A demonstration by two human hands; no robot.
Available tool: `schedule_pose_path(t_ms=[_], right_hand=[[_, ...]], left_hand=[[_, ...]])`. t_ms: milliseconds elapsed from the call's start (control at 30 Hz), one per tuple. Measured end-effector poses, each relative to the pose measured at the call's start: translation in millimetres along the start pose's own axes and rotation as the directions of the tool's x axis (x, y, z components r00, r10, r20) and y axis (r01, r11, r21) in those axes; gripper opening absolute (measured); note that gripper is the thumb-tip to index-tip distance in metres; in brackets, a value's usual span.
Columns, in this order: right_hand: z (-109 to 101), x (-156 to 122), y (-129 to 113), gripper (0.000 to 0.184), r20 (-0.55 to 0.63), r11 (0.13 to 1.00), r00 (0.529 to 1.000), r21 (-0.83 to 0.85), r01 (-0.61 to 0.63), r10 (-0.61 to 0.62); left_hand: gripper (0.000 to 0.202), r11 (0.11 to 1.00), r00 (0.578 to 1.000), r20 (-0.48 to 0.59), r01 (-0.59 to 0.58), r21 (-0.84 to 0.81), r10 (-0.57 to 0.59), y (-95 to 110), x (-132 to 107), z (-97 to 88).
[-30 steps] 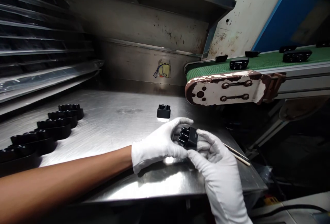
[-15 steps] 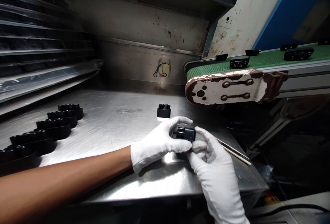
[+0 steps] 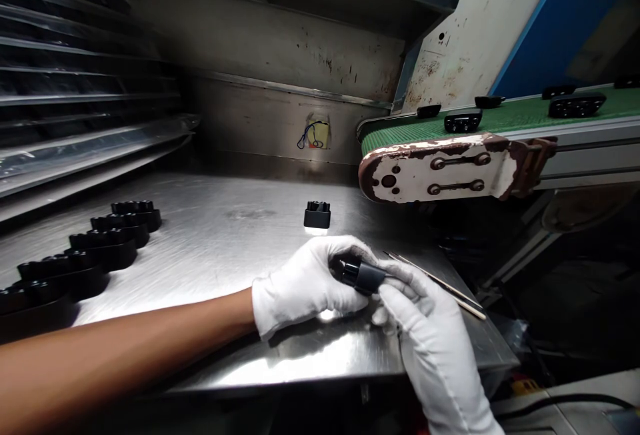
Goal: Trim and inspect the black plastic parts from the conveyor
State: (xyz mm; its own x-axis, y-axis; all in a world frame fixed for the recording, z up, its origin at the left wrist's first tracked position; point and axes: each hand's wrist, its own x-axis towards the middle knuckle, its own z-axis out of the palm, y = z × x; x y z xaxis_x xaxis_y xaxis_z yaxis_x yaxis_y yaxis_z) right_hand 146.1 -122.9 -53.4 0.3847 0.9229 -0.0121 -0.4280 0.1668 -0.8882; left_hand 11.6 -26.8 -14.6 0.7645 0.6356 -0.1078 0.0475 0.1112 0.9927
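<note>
Black ribbed part [image 3: 371, 278] is my centre of attention, held between the two gloved hands over the near side of the counter [image 3: 240, 295], its glossy ribbed end towards 9 o'clock and its matte end towards 3. From it, I place the left hand [image 3: 307, 285] at 9 o'clock, thumb and fingers curled around the ribbed end, and the right hand [image 3: 435, 331] at 4 o'clock, fingertips pinched on the matte end.

I judge the step in hand to be two-handed handling of this part; the next move, to my mind, calls for one secure grip before the other hand lets go.

Farther out, one similar black part [image 3: 317, 219] stands upright at 11 o'clock and slim sticks [image 3: 470, 307] lie near 3. At 9 runs a row of black parts [image 3: 117, 256]; stacked trays [image 3: 90, 98] rise at 10. At 1 o'clock the green conveyor belt [image 3: 400, 139] carries more black pieces [image 3: 463, 121].
</note>
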Motion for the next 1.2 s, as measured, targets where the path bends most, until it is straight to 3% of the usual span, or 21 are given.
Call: schedule_pose_path(t_ms=[300,467,633,733,833,967,1200], right_hand=[[2.2,3.5,-1.3,0.027,-0.078,0.998,0.997,-0.055,0.004,-0.008],[-0.1,4.7,-1.9,0.027,-0.063,0.996,0.998,-0.087,-0.004,-0.001],[-1.7,5.8,-4.6,0.028,-0.027,0.992,0.999,-0.116,-0.043,0.04],[-1.9,5.1,-4.7,0.029,-0.039,0.997,0.999,-0.075,-0.027,0.024],[-2.8,4.6,-2.1,0.029,-0.065,0.997,0.998,-0.075,0.006,-0.011],[-1.7,5.4,1.8,0.024,-0.07,0.992,0.997,-0.124,0.017,-0.026],[5.5,4.5,-0.3,0.028,-0.106,0.994,0.993,-0.102,0.048,-0.059]], left_hand=[[0.024,0.985,0.99,-0.006,-0.142,-0.101,0.142,-8.6,0.3,5.2],[0.028,0.969,0.973,-0.012,-0.23,-0.09,0.23,-12.6,0.5,4.9],[0.021,0.881,0.897,0.034,-0.439,0.174,0.44,-7.8,-0.9,3.8],[0.021,0.779,0.86,0.048,-0.482,0.401,0.508,-8.5,0.3,0.2],[0.041,0.782,0.902,0.01,-0.381,0.493,0.433,-10.4,2.2,-2.6],[0.062,0.889,0.965,0.024,-0.249,0.384,0.26,-8.9,3.1,-2.7],[0.068,0.956,0.992,-0.034,-0.11,0.271,0.124,-4.4,1.7,-1.2]])
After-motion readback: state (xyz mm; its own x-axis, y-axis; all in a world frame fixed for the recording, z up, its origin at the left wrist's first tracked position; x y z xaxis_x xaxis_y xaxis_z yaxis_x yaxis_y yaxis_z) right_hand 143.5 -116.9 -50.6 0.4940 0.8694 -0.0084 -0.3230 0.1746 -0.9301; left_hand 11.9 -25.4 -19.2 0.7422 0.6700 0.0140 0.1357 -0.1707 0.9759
